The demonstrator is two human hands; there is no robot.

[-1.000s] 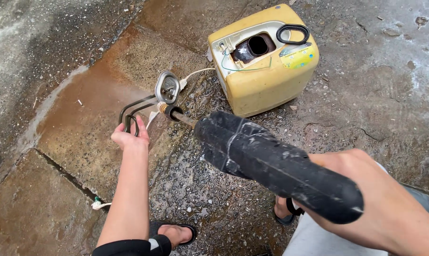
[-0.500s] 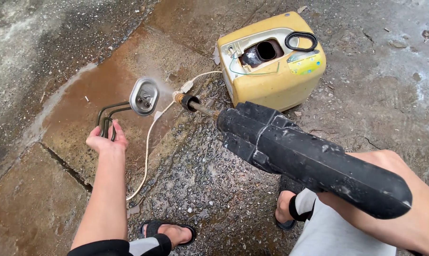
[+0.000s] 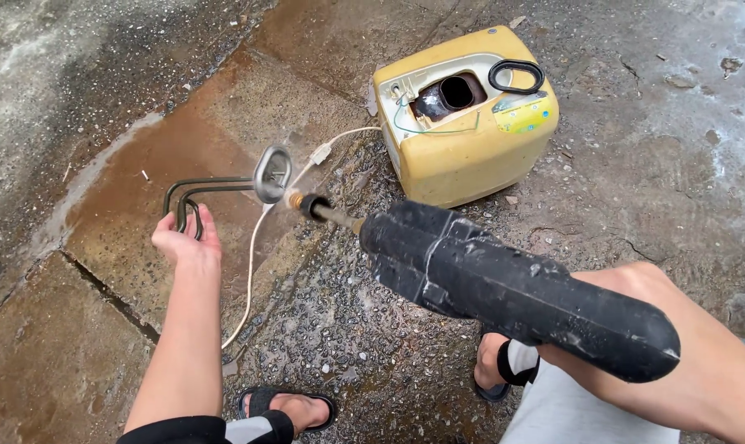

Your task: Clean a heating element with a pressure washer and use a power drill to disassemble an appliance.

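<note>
One yellow water-heater housing lies opened on the wet concrete ground. One black pressure-washer gun is gripped near its rear by the right hand; its brass nozzle is aimed just beside the flange of one heating element. The element's loops are clamped in the left hand. Rinsing is judged in progress; steady aim is called for next. One white cable trails below.

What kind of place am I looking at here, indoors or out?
Most likely an outdoor yard or washing area: wet, stained concrete ground, loose gravel, and a yellow casing lying on it. The person wears sandals.
</note>
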